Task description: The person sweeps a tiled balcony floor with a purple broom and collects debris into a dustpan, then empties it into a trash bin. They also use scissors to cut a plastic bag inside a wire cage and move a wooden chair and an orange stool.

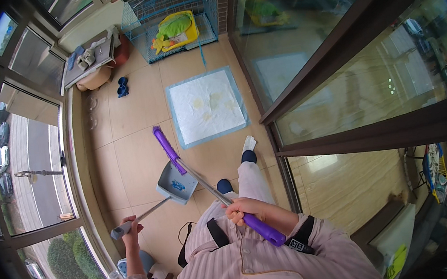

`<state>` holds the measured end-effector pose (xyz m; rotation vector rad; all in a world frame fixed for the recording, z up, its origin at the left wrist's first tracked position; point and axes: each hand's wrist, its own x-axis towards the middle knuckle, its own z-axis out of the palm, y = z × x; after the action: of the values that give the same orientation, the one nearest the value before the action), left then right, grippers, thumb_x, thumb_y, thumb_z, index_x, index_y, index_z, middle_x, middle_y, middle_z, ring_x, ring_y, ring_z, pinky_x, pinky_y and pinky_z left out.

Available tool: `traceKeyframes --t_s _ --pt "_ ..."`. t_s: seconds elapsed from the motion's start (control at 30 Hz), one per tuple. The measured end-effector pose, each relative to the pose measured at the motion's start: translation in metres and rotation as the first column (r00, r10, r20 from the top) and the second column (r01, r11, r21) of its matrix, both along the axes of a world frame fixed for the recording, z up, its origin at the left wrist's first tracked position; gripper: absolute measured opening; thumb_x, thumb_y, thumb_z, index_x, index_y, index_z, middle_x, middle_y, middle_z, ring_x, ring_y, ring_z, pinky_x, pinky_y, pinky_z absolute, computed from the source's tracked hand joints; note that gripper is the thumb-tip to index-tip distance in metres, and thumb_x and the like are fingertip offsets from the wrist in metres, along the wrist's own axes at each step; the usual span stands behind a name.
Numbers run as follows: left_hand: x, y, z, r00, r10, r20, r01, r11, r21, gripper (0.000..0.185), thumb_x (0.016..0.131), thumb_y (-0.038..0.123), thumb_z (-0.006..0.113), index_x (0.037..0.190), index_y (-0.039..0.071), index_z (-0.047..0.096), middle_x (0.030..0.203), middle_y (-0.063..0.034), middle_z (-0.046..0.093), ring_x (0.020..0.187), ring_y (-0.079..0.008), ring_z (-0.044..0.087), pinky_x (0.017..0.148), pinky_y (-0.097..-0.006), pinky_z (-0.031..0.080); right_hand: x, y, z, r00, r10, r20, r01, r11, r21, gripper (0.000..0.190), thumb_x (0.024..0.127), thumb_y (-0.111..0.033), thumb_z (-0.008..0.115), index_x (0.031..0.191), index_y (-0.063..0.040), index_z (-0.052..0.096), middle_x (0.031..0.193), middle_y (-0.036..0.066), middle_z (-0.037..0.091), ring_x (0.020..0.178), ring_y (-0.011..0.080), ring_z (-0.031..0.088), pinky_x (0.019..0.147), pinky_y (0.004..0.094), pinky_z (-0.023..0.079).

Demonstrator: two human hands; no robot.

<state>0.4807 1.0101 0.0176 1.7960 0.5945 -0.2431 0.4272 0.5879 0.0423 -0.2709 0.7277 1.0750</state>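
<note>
My left hand point(131, 227) grips the grey handle of a long-handled dustpan point(185, 189). Its pan is on the tiled floor ahead of my feet, with a small patch of blue bits point(178, 184) inside. My right hand point(240, 210) is closed around the metal shaft of a broom, just above its purple grip point(265, 230). The purple broom head point(168, 148) reaches past the pan, its near end overlapping the pan's edge in view. Whether the bristles touch the floor cannot be told.
A white pee pad point(208, 106) with yellowish stains lies ahead. Beyond stand a blue wire cage point(210, 21) holding a yellow tray point(196, 35), and a low table point(92, 57) with shoes. A navy double bowl point(122, 87) sits left. Windows line the left; glass doors point(290, 36) the right.
</note>
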Motion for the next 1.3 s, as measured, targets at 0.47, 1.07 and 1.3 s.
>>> traceKeyframes --t_s 0.47,1.07,1.3 --pt "0.01 -0.06 0.006 0.966 -0.259 -0.013 0.258 0.966 -0.019 0.011 0.08 0.002 0.056 0.091 0.002 0.057 0.09 -0.0076 0.059 0.069 -0.0131 0.059 0.062 -0.0264 0.054 -0.088 -0.07 0.03 0.998 -0.045 0.034 0.05 0.979 -0.196 0.032 0.082 -0.002 0.048 0.11 -0.009 0.034 0.06 0.0 0.041 0.042 0.006 0.038 0.037 0.023 0.034" --pt "-0.042 -0.203 -0.054 0.828 -0.557 0.066 0.555 0.831 0.039 0.011 0.077 0.004 0.058 0.087 0.003 0.06 0.066 -0.0031 0.058 0.057 -0.0097 0.056 0.053 -0.0244 0.046 -0.135 -0.114 -0.135 0.972 0.229 0.05 -0.152 0.778 -0.609 0.022 0.078 -0.001 0.052 0.095 -0.004 0.039 0.053 0.004 0.046 0.039 0.0136 0.045 0.036 0.0305 0.039" --pt "-0.047 -0.226 -0.072 0.896 -0.441 0.062 0.443 0.896 -0.034 0.007 0.077 0.005 0.059 0.084 0.002 0.059 0.064 -0.0027 0.058 0.056 -0.0093 0.055 0.052 -0.0241 0.045 -0.146 -0.117 -0.102 0.965 -0.197 -0.171 0.174 0.975 -0.141 0.015 0.085 -0.004 0.048 0.098 -0.008 0.043 0.055 -0.003 0.038 0.039 0.0055 0.037 0.036 0.0216 0.029"
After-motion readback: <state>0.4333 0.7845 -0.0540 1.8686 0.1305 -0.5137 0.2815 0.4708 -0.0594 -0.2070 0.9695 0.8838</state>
